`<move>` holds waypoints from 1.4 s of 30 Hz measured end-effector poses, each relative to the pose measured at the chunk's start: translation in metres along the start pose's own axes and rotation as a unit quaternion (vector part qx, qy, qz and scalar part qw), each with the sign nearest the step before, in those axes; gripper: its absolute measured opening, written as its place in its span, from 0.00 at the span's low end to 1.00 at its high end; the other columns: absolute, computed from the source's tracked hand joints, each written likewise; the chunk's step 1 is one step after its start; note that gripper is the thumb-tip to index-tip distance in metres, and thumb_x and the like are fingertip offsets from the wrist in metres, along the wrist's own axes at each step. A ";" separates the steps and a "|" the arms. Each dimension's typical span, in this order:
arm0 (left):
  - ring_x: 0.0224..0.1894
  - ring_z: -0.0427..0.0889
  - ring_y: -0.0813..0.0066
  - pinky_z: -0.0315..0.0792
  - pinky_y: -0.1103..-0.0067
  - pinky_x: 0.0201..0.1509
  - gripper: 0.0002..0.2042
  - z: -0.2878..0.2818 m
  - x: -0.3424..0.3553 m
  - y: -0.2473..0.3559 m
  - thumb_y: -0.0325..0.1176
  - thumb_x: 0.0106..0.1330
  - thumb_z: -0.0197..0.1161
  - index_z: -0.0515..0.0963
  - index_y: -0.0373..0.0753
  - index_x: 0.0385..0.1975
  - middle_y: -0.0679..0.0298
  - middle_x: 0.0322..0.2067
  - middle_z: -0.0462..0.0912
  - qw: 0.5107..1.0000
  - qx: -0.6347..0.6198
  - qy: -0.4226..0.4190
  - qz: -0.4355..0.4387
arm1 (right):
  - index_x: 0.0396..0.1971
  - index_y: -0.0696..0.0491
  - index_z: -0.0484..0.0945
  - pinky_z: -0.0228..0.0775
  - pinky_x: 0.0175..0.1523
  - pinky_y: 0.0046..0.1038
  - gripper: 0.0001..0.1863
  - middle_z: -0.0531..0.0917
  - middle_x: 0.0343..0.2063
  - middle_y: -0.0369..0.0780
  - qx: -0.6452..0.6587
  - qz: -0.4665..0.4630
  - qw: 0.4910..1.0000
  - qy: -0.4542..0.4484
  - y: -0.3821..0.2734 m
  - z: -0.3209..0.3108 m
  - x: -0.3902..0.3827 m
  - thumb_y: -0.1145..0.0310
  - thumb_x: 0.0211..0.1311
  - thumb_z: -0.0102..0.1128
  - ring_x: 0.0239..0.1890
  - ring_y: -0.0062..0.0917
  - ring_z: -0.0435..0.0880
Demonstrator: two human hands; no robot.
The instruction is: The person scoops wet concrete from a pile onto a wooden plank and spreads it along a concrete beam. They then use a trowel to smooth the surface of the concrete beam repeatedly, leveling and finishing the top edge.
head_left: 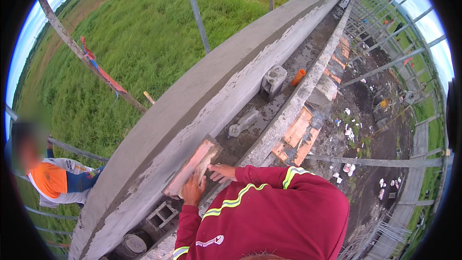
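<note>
A flat wooden float [185,169], worn and smeared grey, leans at a slant against the inner face of the concrete wall [211,98]. My left hand [193,191] is closed on the float's raised wooden back piece. Beside it, my right hand [222,172] has its fingers stretched out near the upper end of the float; whether they touch it is hard to make out. Fresh-looking grey plaster covers the wall's broad top and runs down its side.
In the channel are a hollow block [273,82], an orange pipe [298,77], a plastic bottle [244,123], another hollow block [162,214] and a bucket [134,244]. A person [53,180] stands beyond the wall. Poles rise outside; littered ground lies below right.
</note>
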State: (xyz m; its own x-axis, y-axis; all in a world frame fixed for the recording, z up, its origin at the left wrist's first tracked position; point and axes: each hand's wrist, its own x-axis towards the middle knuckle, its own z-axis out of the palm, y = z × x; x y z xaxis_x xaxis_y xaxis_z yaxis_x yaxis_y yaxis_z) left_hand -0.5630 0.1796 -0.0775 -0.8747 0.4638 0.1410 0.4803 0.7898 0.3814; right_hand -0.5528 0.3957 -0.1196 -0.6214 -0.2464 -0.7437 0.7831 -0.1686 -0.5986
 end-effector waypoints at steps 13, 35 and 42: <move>0.58 0.77 0.51 0.70 0.61 0.66 0.18 0.001 0.032 0.085 0.31 0.64 0.64 0.77 0.36 0.53 0.53 0.50 0.81 0.967 -0.190 0.050 0.163 | 0.38 0.54 0.76 0.76 0.30 0.31 0.21 0.79 0.27 0.37 0.263 -0.289 0.858 0.334 -0.080 -0.084 -0.036 0.48 0.70 0.61 0.24 0.24 0.79; 0.64 0.70 0.49 0.56 0.43 0.64 0.23 0.192 -0.134 -0.023 0.54 0.68 0.56 0.78 0.48 0.56 0.55 0.57 0.77 0.925 -0.156 -0.215 -0.273 | 0.39 0.44 0.75 0.67 0.29 0.19 0.12 0.70 0.23 0.27 0.381 -0.433 0.748 0.328 -0.298 -0.246 -0.107 0.52 0.75 0.54 0.23 0.14 0.68; 0.59 0.72 0.50 0.56 0.43 0.60 0.23 0.204 -0.147 -0.025 0.56 0.66 0.57 0.79 0.50 0.55 0.57 0.51 0.79 0.938 -0.133 -0.175 -0.267 | 0.37 0.44 0.72 0.66 0.28 0.21 0.12 0.69 0.23 0.28 0.383 -0.416 0.765 0.309 -0.324 -0.240 -0.056 0.52 0.76 0.53 0.22 0.15 0.67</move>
State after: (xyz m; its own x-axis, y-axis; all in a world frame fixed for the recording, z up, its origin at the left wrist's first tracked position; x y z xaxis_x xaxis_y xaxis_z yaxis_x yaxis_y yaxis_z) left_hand -0.4326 0.1738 -0.2942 -0.8887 0.1712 -0.4253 -0.0934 0.8406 0.5336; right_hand -0.7775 0.6931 0.0442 -0.6189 0.7078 -0.3405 -0.2524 -0.5898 -0.7671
